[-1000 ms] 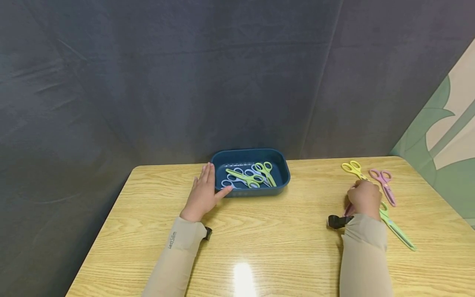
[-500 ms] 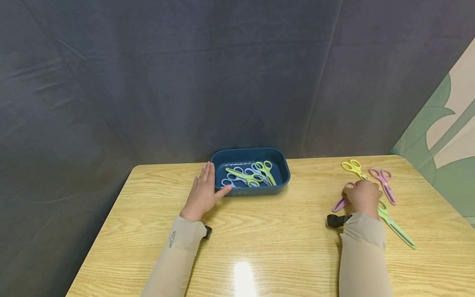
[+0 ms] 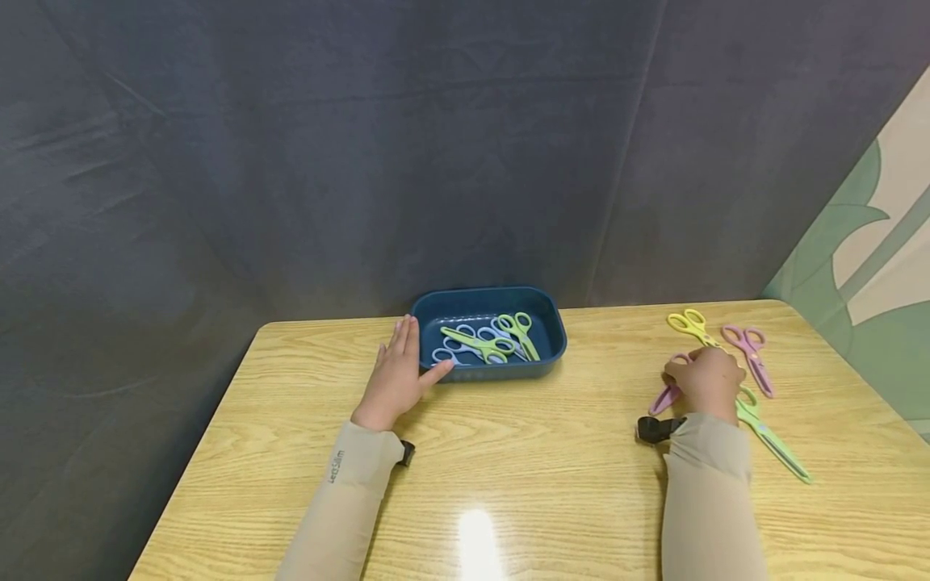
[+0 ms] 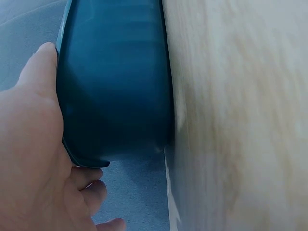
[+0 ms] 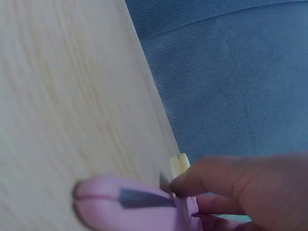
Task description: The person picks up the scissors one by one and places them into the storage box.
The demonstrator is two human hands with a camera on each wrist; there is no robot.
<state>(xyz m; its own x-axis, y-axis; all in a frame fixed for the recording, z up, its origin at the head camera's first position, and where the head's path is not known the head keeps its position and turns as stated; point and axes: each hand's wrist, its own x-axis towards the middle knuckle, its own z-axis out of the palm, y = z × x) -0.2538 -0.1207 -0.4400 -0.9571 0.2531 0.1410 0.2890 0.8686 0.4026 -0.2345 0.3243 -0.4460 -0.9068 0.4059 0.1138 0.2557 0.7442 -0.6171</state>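
At the right of the table my right hand (image 3: 705, 383) pinches a pair of pink scissors (image 3: 664, 401). In the right wrist view, thumb and fingers meet around the middle of these pink scissors (image 5: 103, 209), whose blunt tip points away from the hand. Just beyond that hand lie yellow scissors (image 3: 689, 323), partly covered by it. My left hand (image 3: 392, 379) rests with straight fingers along the left end of a dark blue box (image 3: 501, 374), its thumb at the front rim. Green scissors (image 3: 475, 344) and light blue scissors (image 3: 443, 355) lie inside the box.
Another pair of pink scissors (image 3: 756, 367) lies right of my right hand, and green scissors (image 3: 777, 448) point towards the near right. The wooden table (image 3: 567, 468) ends at a dark curtain (image 3: 465, 161) behind the box.
The pink scissors under my right hand have come into fuller view at its left, and that hand has shifted slightly left. My left hand keeps its place on the box.
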